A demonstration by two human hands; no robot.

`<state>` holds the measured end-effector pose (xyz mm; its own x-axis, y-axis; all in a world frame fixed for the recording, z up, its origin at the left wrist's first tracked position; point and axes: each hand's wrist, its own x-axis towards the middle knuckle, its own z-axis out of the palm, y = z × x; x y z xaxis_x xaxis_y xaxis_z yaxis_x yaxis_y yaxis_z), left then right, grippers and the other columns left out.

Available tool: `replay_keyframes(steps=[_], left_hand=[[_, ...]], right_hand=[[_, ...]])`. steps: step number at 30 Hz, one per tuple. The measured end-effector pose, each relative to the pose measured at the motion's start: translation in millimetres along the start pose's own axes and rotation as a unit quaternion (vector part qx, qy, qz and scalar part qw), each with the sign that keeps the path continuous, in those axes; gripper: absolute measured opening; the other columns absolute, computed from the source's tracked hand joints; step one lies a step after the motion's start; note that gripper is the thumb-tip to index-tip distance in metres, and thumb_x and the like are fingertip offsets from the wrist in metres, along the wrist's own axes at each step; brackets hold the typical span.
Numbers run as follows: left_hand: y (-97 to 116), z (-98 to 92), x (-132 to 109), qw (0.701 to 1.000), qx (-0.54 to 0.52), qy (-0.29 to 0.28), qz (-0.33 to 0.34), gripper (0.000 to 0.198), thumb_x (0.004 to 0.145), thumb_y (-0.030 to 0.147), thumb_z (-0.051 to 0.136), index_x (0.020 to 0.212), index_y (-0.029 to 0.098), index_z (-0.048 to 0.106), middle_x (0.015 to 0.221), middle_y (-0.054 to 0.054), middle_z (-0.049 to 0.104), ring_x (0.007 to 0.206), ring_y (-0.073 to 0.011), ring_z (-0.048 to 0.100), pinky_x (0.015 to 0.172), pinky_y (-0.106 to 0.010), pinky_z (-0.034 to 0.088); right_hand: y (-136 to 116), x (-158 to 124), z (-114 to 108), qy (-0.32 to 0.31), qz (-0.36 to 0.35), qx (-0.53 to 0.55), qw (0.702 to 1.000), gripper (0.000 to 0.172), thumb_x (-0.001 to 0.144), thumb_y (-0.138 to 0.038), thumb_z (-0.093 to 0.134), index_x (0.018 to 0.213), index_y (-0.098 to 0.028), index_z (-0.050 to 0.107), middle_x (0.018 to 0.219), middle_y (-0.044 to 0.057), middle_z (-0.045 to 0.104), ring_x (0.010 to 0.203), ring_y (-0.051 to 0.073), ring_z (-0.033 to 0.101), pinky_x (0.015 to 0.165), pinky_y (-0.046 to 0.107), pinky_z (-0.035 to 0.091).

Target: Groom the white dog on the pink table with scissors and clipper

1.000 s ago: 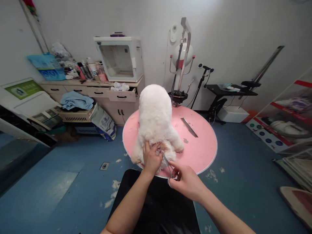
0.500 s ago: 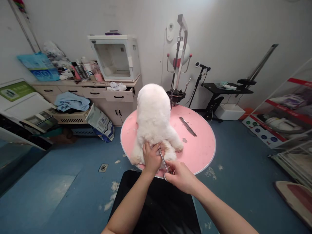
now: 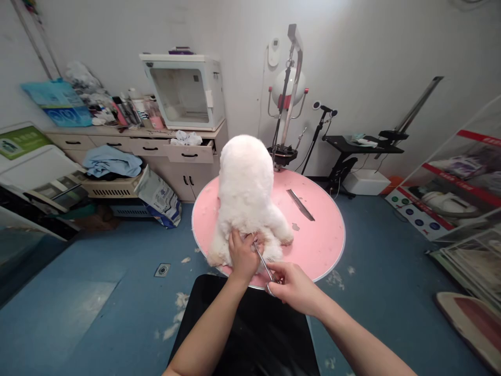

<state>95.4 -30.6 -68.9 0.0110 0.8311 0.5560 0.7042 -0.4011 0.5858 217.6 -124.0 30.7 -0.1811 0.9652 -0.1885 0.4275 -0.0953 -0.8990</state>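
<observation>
A fluffy white dog [image 3: 246,183] is on a round pink-topped table [image 3: 321,240], its back end toward me. My left hand [image 3: 243,257] is closed on the fur low at its rear; the exact spot under the fingers is hidden. In my right hand [image 3: 293,284] is a pair of scissors [image 3: 263,262], fingers at the handle loops. The blades slant up and left, their tips at the fur beside my left thumb. To the right of the dog a metal comb [image 3: 300,204] lies on the tabletop.
A metal grooming arm [image 3: 291,89] rises behind the table. Close in front of me is a black surface [image 3: 250,334]. A cabinet [image 3: 156,167] with a partly open drawer stands back left, and shelves [image 3: 457,183] stand at the right. Hair clumps [image 3: 176,313] litter the blue floor.
My right hand and the scissor handles have shifted slightly right and down. My left hand stays at the dog's rear. The whole view has moved a little.
</observation>
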Motion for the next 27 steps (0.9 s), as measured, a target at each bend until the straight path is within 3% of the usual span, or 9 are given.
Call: replay_keyframes(steps=[3,6,11,16,21,27], left_hand=[[0,1.4,0,1.0,0.002,0.005,-0.001,0.033,0.076,0.024,0.071,0.109,0.022,0.076,0.124,-0.015,0.045,0.123,-0.0375,0.042,0.105,-0.053,0.041],[-1,3.1,0,1.0,0.006,0.016,0.002,0.032,0.075,0.024,0.072,0.107,0.021,0.076,0.127,-0.016,0.043,0.124,-0.0384,0.041,0.105,-0.053,0.041],[-1,3.3,0,1.0,0.003,0.017,0.006,0.033,0.077,0.025,0.071,0.109,0.022,0.076,0.125,-0.016,0.044,0.12,-0.0368,0.043,0.102,-0.051,0.044],[-1,3.1,0,1.0,0.021,0.014,0.0,0.033,0.077,0.025,0.072,0.11,0.025,0.076,0.127,-0.015,0.045,0.123,-0.0373,0.042,0.102,-0.052,0.044],[1,3.6,-1,0.999,0.025,0.02,-0.003,0.029,0.078,0.024,0.071,0.107,0.023,0.077,0.127,-0.016,0.045,0.122,-0.0377,0.043,0.103,-0.052,0.043],[1,3.3,-2,1.0,0.019,0.02,-0.005,0.029,0.077,0.026,0.072,0.105,0.023,0.077,0.124,-0.016,0.045,0.12,-0.0365,0.045,0.101,-0.051,0.044]], right_hand=[[13,-1,5,0.016,0.057,0.117,0.991,0.019,0.069,-0.023,0.063,0.087,-0.018,0.065,0.052,-0.008,0.05,0.04,0.008,0.043,0.041,0.02,0.03],[27,0,18,0.041,0.098,0.286,0.952,0.03,0.069,-0.034,0.068,0.093,-0.017,0.062,0.049,-0.009,0.052,0.033,0.005,0.037,0.039,0.02,0.032],[37,1,46,0.084,0.072,0.483,0.869,0.049,0.07,-0.051,0.074,0.101,-0.016,0.062,0.05,-0.009,0.053,0.033,0.003,0.037,0.042,0.019,0.041],[37,7,55,0.072,0.074,0.573,0.813,0.049,0.071,-0.056,0.075,0.1,-0.017,0.064,0.054,-0.007,0.056,0.038,0.006,0.046,0.049,0.022,0.049],[36,7,61,0.09,0.058,0.583,0.805,0.049,0.072,-0.056,0.075,0.101,-0.018,0.064,0.057,-0.006,0.058,0.04,0.006,0.046,0.051,0.023,0.049],[28,3,70,0.128,0.04,0.54,0.831,0.049,0.071,-0.05,0.08,0.103,-0.018,0.062,0.06,-0.007,0.058,0.038,0.003,0.041,0.048,0.021,0.046]])
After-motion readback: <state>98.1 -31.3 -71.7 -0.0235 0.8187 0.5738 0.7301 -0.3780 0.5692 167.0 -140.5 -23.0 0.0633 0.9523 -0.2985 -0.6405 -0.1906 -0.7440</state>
